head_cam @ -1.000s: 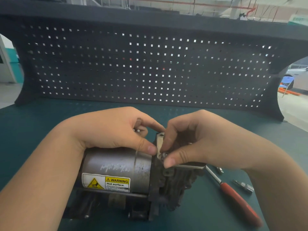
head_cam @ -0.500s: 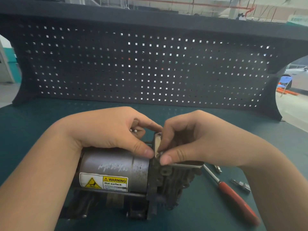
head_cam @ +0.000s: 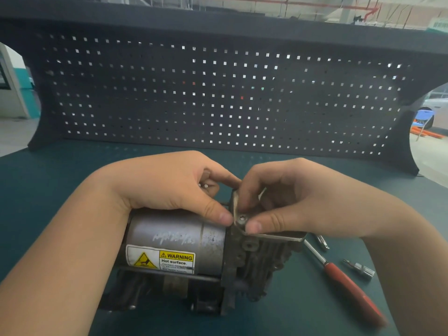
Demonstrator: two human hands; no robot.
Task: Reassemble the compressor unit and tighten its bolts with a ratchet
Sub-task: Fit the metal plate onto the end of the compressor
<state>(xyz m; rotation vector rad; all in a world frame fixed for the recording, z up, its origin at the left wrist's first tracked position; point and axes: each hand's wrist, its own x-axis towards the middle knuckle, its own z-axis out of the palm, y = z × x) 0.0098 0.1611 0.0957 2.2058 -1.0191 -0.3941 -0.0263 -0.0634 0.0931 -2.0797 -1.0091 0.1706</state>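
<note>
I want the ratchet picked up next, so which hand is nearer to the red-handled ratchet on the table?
Right. The right hand pinches the bolt on the compressor, just above the ratchet. The left hand rests on the compressor's far side.

Yellow-and-white sticker (head_cam: 161, 260) sitting on compressor's grey motor can (head_cam: 174, 241), reading "WARNING", "Hot surface." Smaller print blurring out; faint scrawl above staying unreadable.

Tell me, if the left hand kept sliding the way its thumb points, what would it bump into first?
Probably the metal plate on the compressor; the left hand thumb already seems to touch its edge, with the right hand just beyond.
</note>
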